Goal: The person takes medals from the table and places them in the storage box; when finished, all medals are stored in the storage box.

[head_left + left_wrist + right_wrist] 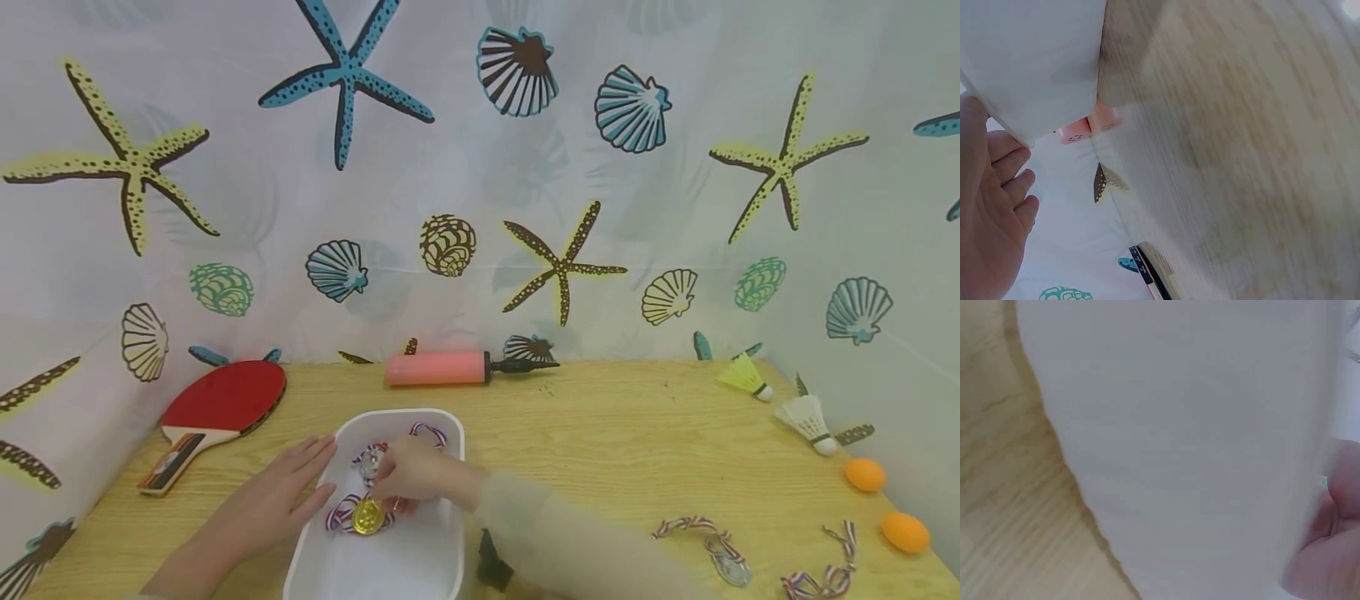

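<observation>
One bin (390,567), touched by the released left grip (281,492), holds medals (368,517) near the right grip (414,471), whose hold is unclear.

Head view: illumination is even and diffuse; slight haze reduces contrast on the printed curtain (465,179). Left wrist view: dimmer; tabletop (1254,144) grain is smeared, carries faint reflections, and a glare spot occupies the upper-right corner. Right wrist view: white tray (1179,456) is out of focus.

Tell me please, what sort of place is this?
Probably a curtained-off tabletop workspace indoors: a wood-grain table, a sea-themed printed curtain behind it, and a white bin holding medals.
</observation>
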Tool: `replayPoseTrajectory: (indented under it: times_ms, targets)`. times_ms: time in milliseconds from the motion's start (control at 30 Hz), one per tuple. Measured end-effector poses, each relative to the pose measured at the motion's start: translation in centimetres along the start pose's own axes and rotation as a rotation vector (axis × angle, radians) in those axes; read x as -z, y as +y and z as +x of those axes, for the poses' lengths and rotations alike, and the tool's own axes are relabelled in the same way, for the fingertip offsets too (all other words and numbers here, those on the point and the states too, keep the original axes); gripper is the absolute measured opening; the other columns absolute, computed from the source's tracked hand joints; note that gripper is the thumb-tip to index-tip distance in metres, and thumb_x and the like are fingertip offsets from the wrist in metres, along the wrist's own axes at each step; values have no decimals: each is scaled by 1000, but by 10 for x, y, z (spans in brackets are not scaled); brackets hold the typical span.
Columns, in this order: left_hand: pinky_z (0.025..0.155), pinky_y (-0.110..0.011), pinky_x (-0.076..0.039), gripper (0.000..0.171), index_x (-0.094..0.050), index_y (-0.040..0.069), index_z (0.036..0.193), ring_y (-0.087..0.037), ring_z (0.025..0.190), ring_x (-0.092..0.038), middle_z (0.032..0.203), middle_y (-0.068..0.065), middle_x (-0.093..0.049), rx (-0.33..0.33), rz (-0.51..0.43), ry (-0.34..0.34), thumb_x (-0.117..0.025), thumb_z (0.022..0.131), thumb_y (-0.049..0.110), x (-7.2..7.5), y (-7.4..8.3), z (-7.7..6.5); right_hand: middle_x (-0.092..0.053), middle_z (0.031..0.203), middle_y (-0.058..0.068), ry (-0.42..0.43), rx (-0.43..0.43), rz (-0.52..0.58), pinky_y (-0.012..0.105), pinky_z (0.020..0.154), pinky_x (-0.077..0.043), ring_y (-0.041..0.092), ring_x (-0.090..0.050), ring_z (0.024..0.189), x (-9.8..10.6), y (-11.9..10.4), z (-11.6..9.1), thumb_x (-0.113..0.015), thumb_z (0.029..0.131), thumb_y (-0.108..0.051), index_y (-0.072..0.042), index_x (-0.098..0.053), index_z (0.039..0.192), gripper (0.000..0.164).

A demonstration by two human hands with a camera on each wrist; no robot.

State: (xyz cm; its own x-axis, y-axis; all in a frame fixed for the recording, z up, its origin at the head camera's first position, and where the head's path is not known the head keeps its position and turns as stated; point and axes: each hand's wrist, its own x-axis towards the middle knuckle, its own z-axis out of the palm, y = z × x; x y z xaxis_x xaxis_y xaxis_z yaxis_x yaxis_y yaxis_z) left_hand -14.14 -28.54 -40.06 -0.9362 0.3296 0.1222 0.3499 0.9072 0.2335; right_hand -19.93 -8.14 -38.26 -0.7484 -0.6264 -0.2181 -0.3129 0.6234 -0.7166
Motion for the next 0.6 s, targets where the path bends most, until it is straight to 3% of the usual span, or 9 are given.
replayPoseTrajectory:
  times_ms: [167,333,600]
  targets:
    - [99,-55,-30,58,-42,1,137,-39,130,-28,141,-15,-37,-4,1,-3,-52,92,37,-2,-1,2,-62,64,1,-26,115,88,22,46,-50,11,-58,50,27,-3,-19,-65,86,-11,-3,-69,88,9]
    - [100,-54,-30,58,-42,0,136,-39,130,-28,141,-16,-38,-10,12,4,-53,93,36,-3,-1,2,-64,70,1,-1,209,213,26,51,-53,14,-59,54,57,2,-49,-65,85,-10,-2,-67,98,16]
    - [100,-54,-29,57,-42,-2,136,-40,130,-28,141,-17,-37,-8,18,2,-52,93,35,-1,0,1,-64,79,14,80,274,321,33,56,-54,17,-59,63,96,38,-103,-63,86,-10,1,-64,102,19]
